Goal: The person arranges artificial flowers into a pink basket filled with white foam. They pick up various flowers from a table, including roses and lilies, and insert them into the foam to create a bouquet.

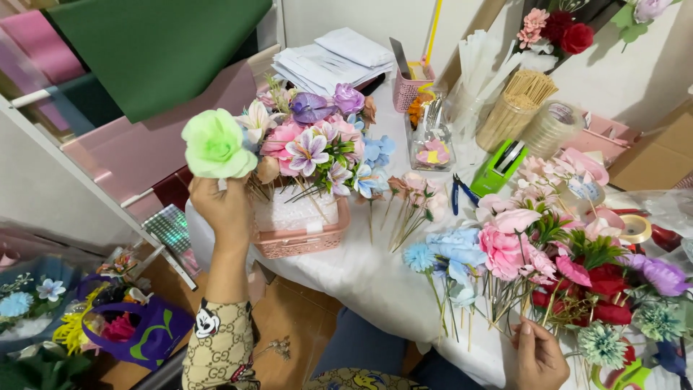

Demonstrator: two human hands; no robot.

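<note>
Two hands show. I see my left hand [225, 208] raised up, fingers wrapped around a green flower [215, 147] beside the pink basket [299, 238]. My right hand [538, 357] rests low, touching stems [505, 300], fingers loose.

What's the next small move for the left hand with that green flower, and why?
Probably lower the green flower and push its stem into the white block in the pink basket. The left hand holds it raised at the basket's left edge, where the arrangement looks thinner than the packed middle. The right hand rests at the loose flower pile, so it seems free to pick another stem.
</note>
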